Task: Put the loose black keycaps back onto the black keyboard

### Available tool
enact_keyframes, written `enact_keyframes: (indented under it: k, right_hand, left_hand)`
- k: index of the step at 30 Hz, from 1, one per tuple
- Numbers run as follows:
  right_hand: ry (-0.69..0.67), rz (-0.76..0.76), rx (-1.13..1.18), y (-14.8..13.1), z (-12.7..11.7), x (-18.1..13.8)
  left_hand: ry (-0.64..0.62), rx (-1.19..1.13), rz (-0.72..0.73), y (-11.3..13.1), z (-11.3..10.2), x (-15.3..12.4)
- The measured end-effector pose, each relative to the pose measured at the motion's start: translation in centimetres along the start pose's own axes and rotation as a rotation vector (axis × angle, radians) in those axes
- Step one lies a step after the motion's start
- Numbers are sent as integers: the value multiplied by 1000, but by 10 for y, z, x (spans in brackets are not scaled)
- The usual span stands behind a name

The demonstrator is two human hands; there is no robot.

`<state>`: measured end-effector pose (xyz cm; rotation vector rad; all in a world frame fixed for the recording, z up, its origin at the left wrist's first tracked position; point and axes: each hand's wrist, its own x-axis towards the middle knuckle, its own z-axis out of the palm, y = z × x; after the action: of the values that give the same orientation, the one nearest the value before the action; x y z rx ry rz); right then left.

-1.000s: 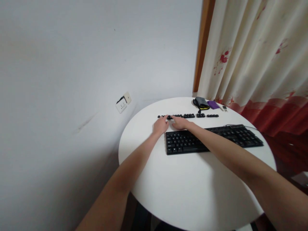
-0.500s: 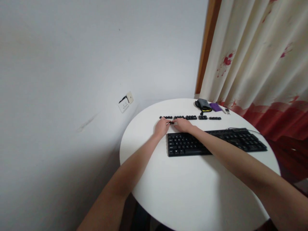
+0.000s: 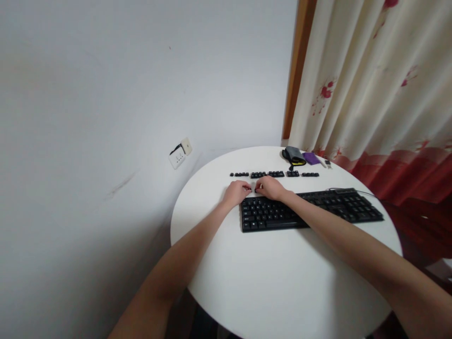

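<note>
A black keyboard (image 3: 259, 215) lies on the round white table (image 3: 275, 268), its top left edge just below my hands. My left hand (image 3: 236, 193) is closed in a pinch on a small black keycap (image 3: 249, 189). Facing it across a narrow gap, my right hand (image 3: 271, 188) pinches another small dark piece, apparently a keycap, at its fingertips. That hand is over the keyboard's upper edge, and the forearm hides part of the keys. Behind both hands runs a row of loose black keycaps (image 3: 276, 174), set out in several groups.
Farther back on the table are a grey and black pouch (image 3: 294, 156), a purple cloth (image 3: 311, 158) and a small white and black item (image 3: 328, 164). A wall socket (image 3: 177, 157) is on the left; a patterned curtain (image 3: 339, 84) hangs at the right.
Both hands have come back from the keycap row toward the keyboard's upper edge. Their fingertips have drawn slightly apart, with a small dark piece in each. The view has shifted a little.
</note>
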<state>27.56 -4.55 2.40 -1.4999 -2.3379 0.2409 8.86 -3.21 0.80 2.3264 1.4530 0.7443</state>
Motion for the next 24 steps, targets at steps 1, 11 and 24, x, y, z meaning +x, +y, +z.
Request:
enact_keyframes:
  k: [1,11,24]
  right_hand:
    - [3,-5,16,2,0,-1]
    - [194,-16,410,32,-18,-44]
    - [87,-42,580,29,-14,-70]
  left_hand:
    - [5,-12,-1,2,0,0]
    - [-74,-292,56,36,2,-16]
    - [-221,-343,55,49,-5,-22]
